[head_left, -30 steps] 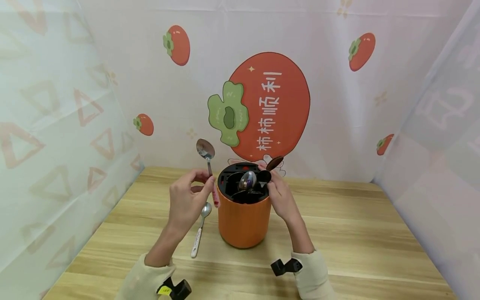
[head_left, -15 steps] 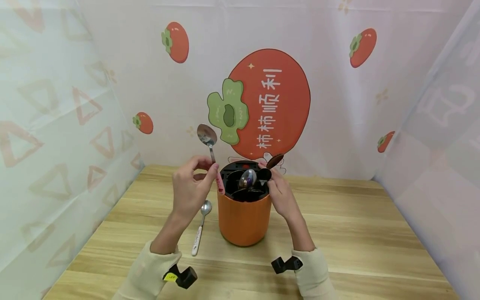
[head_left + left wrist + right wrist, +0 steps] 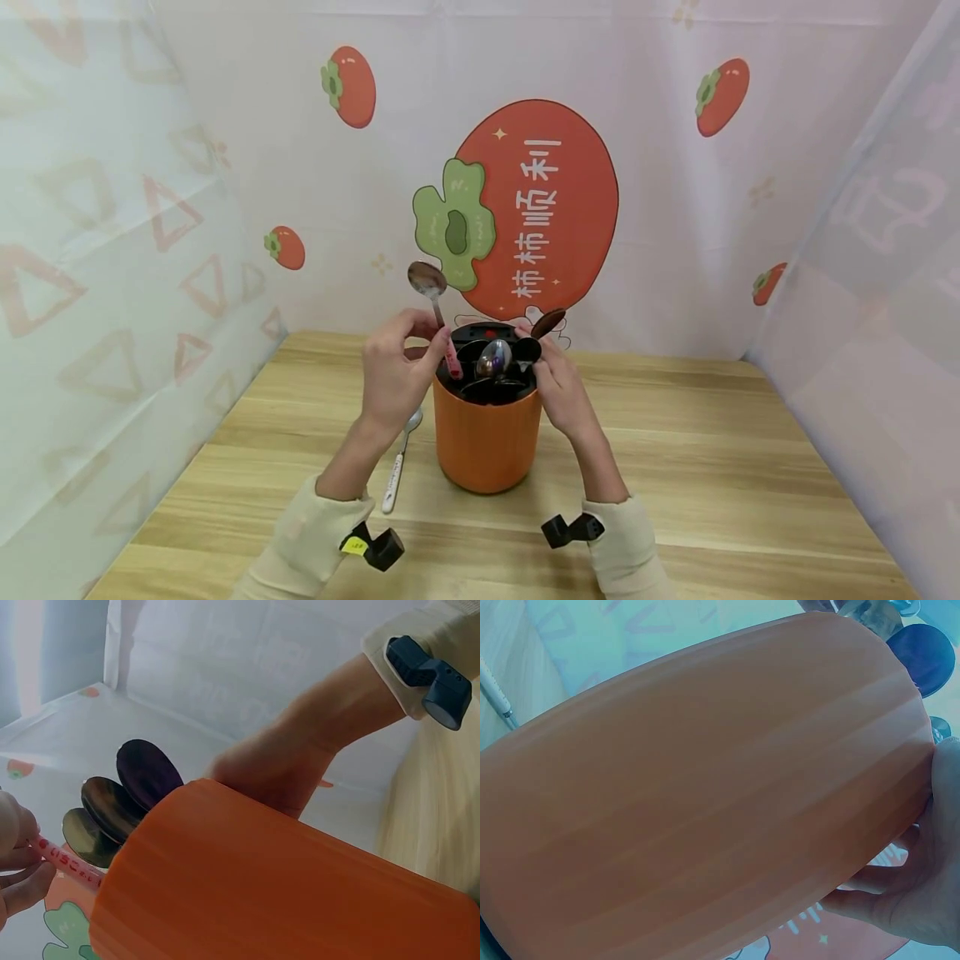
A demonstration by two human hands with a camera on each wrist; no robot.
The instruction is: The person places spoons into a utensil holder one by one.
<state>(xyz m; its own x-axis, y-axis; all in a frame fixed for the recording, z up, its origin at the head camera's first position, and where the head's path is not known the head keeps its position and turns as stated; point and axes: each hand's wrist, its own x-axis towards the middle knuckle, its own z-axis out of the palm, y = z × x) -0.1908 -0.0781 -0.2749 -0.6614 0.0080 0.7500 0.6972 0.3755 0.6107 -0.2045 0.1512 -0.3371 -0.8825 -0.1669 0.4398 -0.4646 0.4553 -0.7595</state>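
Observation:
My left hand (image 3: 393,375) pinches a metal spoon (image 3: 427,279) by its pink handle (image 3: 71,866), bowl upward. The handle's lower end is over the left side of the mouth of an orange utensil holder (image 3: 487,446); in the left wrist view it reaches the rim. My right hand (image 3: 562,396) grips the holder at its upper right side, with fingers (image 3: 866,892) around the far side in the right wrist view. Several spoons stand bowl-up in the holder's black insert, among them a shiny one (image 3: 494,358) and a brown one (image 3: 550,322).
Left of the holder, a spoon with a white patterned handle (image 3: 393,483) lies on the wooden table (image 3: 712,475), its bowl partly behind my left wrist. White printed cloth (image 3: 660,208) stands behind the table and on both sides.
My left hand has moved right with the pink-handled spoon, first rising, then lowering slightly, bringing the handle from beside the holder to over its mouth. The right hand keeps its grip.

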